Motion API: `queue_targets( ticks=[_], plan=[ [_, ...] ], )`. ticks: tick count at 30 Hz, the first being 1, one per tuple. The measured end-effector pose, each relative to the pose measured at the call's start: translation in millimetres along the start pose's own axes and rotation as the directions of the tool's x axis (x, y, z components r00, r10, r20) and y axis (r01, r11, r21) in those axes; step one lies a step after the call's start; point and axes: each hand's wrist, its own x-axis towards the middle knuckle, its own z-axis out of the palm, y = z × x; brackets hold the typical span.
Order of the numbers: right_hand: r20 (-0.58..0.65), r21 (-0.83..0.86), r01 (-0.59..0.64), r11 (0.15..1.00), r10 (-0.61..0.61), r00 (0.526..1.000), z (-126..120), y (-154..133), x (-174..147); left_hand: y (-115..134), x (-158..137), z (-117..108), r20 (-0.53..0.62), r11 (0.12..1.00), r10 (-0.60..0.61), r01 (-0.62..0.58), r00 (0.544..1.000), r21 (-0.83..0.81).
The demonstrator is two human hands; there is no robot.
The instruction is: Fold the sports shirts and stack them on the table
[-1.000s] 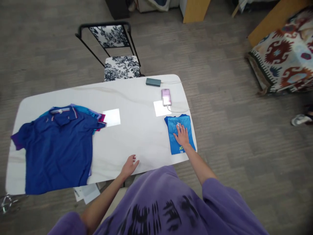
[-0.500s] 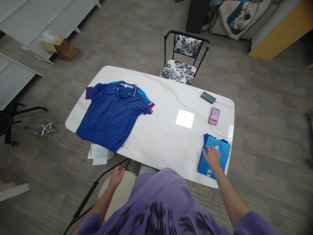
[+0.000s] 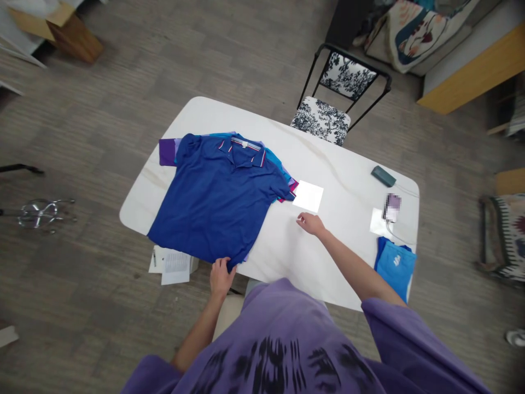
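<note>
The left hand (image 3: pixel 221 279) has come up to the near hem of the navy polo shirt (image 3: pixel 217 197), its fingers over the corner; whether they pinch the cloth I cannot tell. Half a second ago it hung off the table. The right hand (image 3: pixel 312 223) has left the folded blue shirt (image 3: pixel 396 268) and hovers near the polo's sleeve, fingers loosely bent, slightly apart, holding nothing. The polo lies spread on the left half of the white table (image 3: pixel 287 257), a purple sleeve (image 3: pixel 167 152) poking out beneath. The folded shirt stays at the right end.
</note>
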Motion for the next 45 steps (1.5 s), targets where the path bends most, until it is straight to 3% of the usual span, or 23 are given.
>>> queue_targets(
  ticks=[4, 9, 16, 24, 27, 31, 35, 37, 39, 45],
  plan=[
    [-0.126, 0.010, -0.087, 0.996, 0.088, 0.988, -11, -58, 83, -27, 3, 0, 0.036, 0.997, 0.069, -0.067, 0.997, -0.033],
    [-0.213, 0.040, -0.209, 0.977, 0.213, 0.954, -14, -86, 139, -40, 6, -2, 0.040, 0.997, 0.073, -0.072, 0.997, -0.024],
    [-0.346, 0.136, -0.141, 0.981, 0.181, 0.921, -20, -87, 142, -38, 11, 1, 0.056, 0.995, 0.094, -0.095, 0.994, 0.018],
    [-0.485, 0.281, -0.005, 0.960, 0.147, 0.862, -46, -83, 152, -55, 0, -31, 0.007, 0.985, 0.169, -0.169, 0.986, -0.034],
    [-0.439, 0.423, 0.018, 0.906, 0.188, 0.878, -54, -86, 161, -55, -10, -37, 0.022, 0.976, 0.212, -0.211, 0.977, -0.054],
    [-0.246, 0.612, -0.010, 0.790, 0.203, 0.948, -62, -82, 162, -43, -26, -38, 0.082, 0.954, 0.296, -0.290, 0.952, -0.080],
    [-0.041, 0.800, 0.016, 0.600, 0.028, 0.999, -63, -60, 151, -22, -38, -32, 0.137, 0.944, 0.330, -0.322, 0.934, -0.076],
    [-0.045, 0.873, 0.053, 0.485, -0.028, 0.999, -61, -44, 144, -10, -42, -27, 0.156, 0.943, 0.332, -0.326, 0.930, -0.060],
    [-0.114, 0.897, 0.102, 0.430, 0.003, 0.993, -60, -25, 138, 5, -48, -21, 0.162, 0.943, 0.332, -0.330, 0.929, -0.042],
    [-0.249, 0.865, 0.147, 0.480, 0.158, 0.955, -62, 48, 118, 78, -84, 6, 0.216, 0.935, 0.349, -0.354, 0.912, -0.016]
  ],
)
